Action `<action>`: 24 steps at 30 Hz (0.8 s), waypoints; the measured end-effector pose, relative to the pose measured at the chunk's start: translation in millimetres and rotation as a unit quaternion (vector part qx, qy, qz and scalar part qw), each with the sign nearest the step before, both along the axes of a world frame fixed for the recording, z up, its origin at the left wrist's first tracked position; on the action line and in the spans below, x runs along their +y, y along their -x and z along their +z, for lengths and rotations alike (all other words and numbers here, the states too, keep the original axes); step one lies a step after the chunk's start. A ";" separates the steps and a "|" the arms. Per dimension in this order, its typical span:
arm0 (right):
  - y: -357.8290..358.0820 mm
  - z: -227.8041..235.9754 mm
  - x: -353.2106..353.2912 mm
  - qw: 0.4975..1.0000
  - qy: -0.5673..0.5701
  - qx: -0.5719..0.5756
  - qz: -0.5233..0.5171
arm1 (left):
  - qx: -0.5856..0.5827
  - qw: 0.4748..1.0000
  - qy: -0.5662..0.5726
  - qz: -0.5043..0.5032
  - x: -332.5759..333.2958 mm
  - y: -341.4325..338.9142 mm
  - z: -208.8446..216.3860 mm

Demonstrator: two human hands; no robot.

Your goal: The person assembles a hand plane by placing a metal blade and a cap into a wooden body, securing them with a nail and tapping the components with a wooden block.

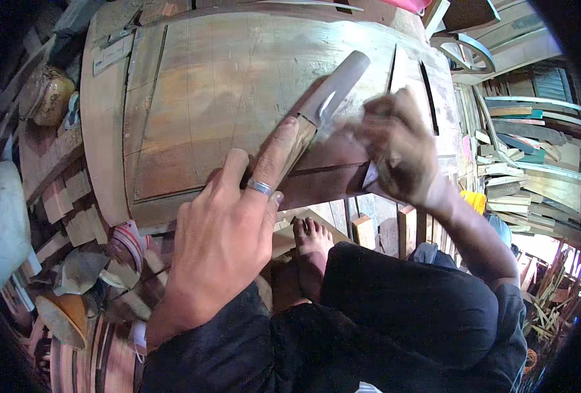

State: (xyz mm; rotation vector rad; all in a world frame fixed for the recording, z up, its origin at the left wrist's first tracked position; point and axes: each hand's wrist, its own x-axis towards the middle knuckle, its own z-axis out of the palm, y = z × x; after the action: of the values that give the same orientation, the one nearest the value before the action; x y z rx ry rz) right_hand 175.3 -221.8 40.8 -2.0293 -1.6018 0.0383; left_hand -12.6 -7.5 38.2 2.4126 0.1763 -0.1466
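Note:
My left hand (pixel 228 226), with a ring on one finger, is closed around a narrow wooden piece (pixel 298 145). The index finger lies along it. From the wood's far end a smooth grey rounded length (pixel 343 78) points up and right, with a bright glint on its lower side. My right hand (pixel 395 141) is smeared by motion just right of the grey part. Its fingers look curled, but what they hold, if anything, cannot be made out. Both hands are over the near right part of a worn wooden bench top (pixel 205 85).
Two dark slots (pixel 429 98) cut the bench top at right. My bare foot (pixel 313 239) rests below its near edge. Wood offcuts (pixel 81 223) and a white container (pixel 2 223) crowd the left. Stacked boards (pixel 539 177) and a yellow object (pixel 474 200) are at right.

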 end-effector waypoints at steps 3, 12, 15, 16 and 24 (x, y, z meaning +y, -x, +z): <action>-19.9 -3.3 -3.6 0.995 -0.018 -0.005 -0.097 | -0.023 1.000 -0.003 0.011 -1.5 1.3 0.2; -11.1 1.2 5.8 0.996 -0.039 -0.016 -0.083 | -0.003 1.000 -0.014 0.023 1.2 9.4 9.1; 9.5 3.4 -2.0 0.999 0.024 -0.031 -0.032 | 0.017 1.000 0.022 -0.011 1.4 -6.2 -1.2; 5.2 4.5 -3.4 0.998 0.022 -0.044 -0.027 | 0.003 1.000 0.018 -0.007 0.8 -4.4 -0.3; 6.6 2.5 -0.9 0.999 0.012 -0.022 -0.028 | -0.001 1.000 0.016 -0.006 -0.5 -3.2 -0.9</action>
State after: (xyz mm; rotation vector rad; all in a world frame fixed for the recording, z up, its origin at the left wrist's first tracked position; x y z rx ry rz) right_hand 168.7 -222.7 43.3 -2.1057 -1.5785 -0.0076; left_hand -9.4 -7.9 37.3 2.3813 0.1586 -0.1523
